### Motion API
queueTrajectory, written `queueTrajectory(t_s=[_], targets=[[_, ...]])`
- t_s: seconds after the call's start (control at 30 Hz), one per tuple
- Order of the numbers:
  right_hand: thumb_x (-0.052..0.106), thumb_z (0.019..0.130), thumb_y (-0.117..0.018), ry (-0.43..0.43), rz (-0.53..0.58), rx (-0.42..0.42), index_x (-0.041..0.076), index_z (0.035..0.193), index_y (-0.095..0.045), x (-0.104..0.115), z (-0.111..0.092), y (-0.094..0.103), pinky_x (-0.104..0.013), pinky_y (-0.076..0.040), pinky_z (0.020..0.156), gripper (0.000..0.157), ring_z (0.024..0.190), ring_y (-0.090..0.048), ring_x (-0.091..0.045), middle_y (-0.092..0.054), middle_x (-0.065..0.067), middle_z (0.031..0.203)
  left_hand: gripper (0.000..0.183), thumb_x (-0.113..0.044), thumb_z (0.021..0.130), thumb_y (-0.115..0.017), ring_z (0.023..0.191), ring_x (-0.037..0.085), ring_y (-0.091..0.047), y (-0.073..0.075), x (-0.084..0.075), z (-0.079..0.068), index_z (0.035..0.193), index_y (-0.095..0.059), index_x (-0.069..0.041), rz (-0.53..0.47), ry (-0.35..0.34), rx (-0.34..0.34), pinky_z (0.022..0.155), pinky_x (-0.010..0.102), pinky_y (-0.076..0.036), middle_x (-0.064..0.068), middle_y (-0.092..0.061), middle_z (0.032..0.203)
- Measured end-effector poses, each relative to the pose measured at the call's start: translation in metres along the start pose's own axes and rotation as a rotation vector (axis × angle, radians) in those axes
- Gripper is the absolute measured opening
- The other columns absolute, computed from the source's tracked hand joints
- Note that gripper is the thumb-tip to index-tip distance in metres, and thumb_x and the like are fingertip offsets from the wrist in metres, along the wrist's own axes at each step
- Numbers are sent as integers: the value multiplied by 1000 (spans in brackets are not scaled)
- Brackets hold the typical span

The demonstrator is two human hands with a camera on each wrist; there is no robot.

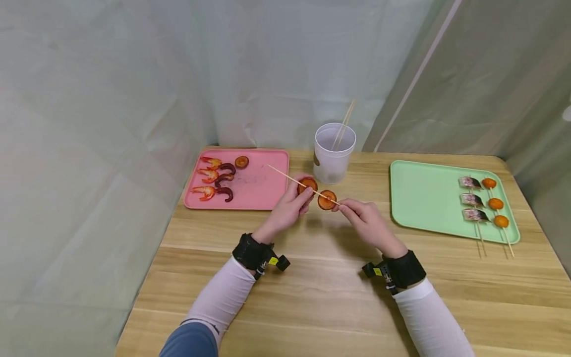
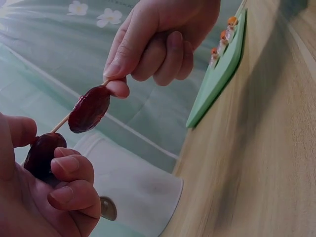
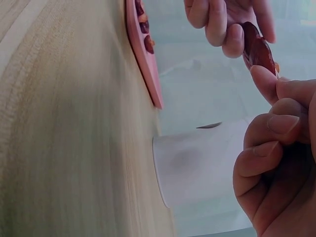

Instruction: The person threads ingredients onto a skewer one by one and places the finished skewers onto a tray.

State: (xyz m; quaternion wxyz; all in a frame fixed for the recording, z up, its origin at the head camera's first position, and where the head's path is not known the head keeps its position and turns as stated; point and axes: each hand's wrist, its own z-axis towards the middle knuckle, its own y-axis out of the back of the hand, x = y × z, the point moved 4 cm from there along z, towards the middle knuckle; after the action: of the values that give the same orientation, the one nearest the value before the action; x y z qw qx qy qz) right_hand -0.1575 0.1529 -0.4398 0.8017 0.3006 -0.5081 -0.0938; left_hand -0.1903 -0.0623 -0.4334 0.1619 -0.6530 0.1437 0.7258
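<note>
Two round reddish-brown mushroom-like pieces are on one thin wooden skewer [image 1: 285, 174] above the table. My left hand [image 1: 289, 208] holds the farther piece [image 1: 308, 181] between thumb and fingers, and the skewer's bare end sticks out up-left beyond it. The nearer piece [image 1: 327, 194] sits close to my right hand [image 1: 368, 223], which pinches the skewer's other end between thumb and forefinger. In the left wrist view a short stretch of skewer [image 2: 60, 123] shows between the two glossy dark pieces. The right hand's other fingers [image 3: 261, 157] are curled in toward its palm.
A pink tray [image 1: 263, 198] at left carries shrimp, curled dark tentacles and another round brown piece. Behind the hands stands a white bucket [image 1: 332, 166] with several skewers. The green tray [image 1: 424, 198] at right bears skewered fish-like pieces and orange balls. A curtain [image 1: 290, 74] hangs behind the table.
</note>
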Motion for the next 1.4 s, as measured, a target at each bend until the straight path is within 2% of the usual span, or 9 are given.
queueTrajectory(t_s=[0.2,0.37,0.5,0.67,0.9,1.03,1.3,1.4], targets=[[10,112,-57,-3,3,-6,5,115,-78,-1,0,0,-45,-56,87,22,102,-73,-37,-79,-6,111,32,-14,117,-42,61,15,-39,1,1,0,148,-40,-4,-3,-9,-2,54,26,-33,7,-48,93],[10,112,-57,2,1,-21,4,117,-77,-3,0,1,-43,-55,85,21,99,-73,-36,-79,-7,111,37,-12,117,-40,62,13,-40,1,1,2,150,-35,5,-8,-19,11,54,27,-33,8,-48,91],[9,111,-59,10,11,-33,5,117,-78,-2,0,1,-39,-54,82,20,94,-70,-35,-79,-6,110,39,-11,116,-40,62,13,-41,1,1,2,151,-34,6,-15,-20,14,54,27,-34,9,-49,91],[8,110,-59,23,-7,-49,5,116,-78,-3,0,2,-37,-53,81,20,91,-69,-31,-79,-6,109,41,-13,117,-41,63,13,-41,1,1,1,152,-32,5,-19,-6,17,55,26,-34,7,-49,92],[8,110,-61,33,-34,-70,6,114,-78,-3,0,5,-36,-53,80,18,90,-68,-21,-79,-5,106,39,-15,117,-42,62,14,-40,0,3,1,153,-34,-4,-32,21,26,55,24,-34,6,-49,90],[9,110,-61,34,-49,-76,6,114,-78,-4,0,6,-40,-55,82,19,93,-70,-21,-79,-4,107,40,-16,117,-41,62,13,-41,0,2,1,154,-34,-4,-37,29,23,54,22,-34,8,-49,92],[9,110,-61,26,-55,-91,5,114,-78,-5,-1,9,-37,-52,78,18,84,-63,-19,-78,-9,101,44,-21,117,-40,64,14,-42,6,5,-1,159,-32,-7,-19,60,10,56,23,-35,7,-52,90],[9,109,-61,23,-45,-98,5,114,-78,-5,-1,10,-34,-51,78,18,85,-63,-19,-79,-10,104,44,-22,117,-41,62,16,-42,10,4,-2,158,-33,-8,-2,47,4,56,24,-35,14,-51,89]])
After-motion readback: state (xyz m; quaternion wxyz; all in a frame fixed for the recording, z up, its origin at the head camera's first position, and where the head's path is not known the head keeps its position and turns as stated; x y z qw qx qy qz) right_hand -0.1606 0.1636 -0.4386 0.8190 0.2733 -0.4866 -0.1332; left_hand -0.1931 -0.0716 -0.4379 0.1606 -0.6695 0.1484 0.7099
